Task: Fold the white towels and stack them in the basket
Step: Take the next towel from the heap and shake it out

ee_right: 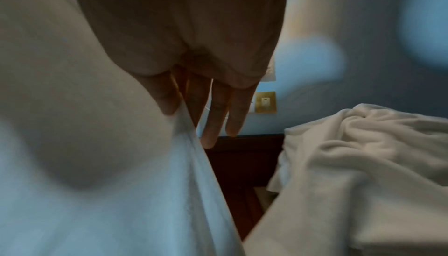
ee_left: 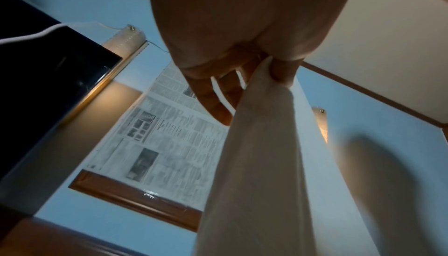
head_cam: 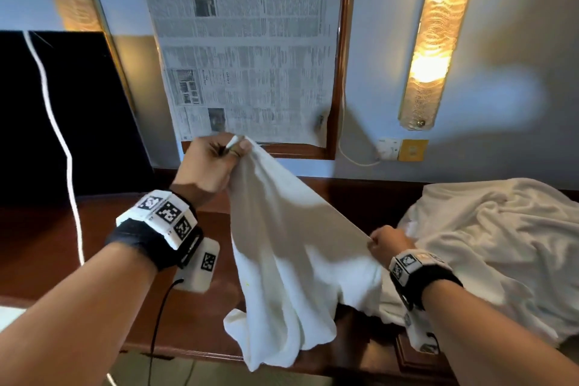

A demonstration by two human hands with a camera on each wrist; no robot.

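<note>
White towel (head_cam: 291, 247) hangs stretched between left hand (head_cam: 208, 166) and right hand (head_cam: 388, 244).

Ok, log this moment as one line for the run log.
stage: spreading towel | left hand: pinches raised corner of towel | right hand: pinches lower edge | pile: unfolded on table | basket: not in view

Before you stands a pale blue wall (head_cam: 488, 141) with newspaper (head_cam: 244, 50) covering a wood-framed panel (head_cam: 340, 72). A lit wall lamp (head_cam: 435, 37) glows at right above a brass socket plate (head_cam: 413, 150). A dark wooden desk (head_cam: 40, 247) runs below.
</note>
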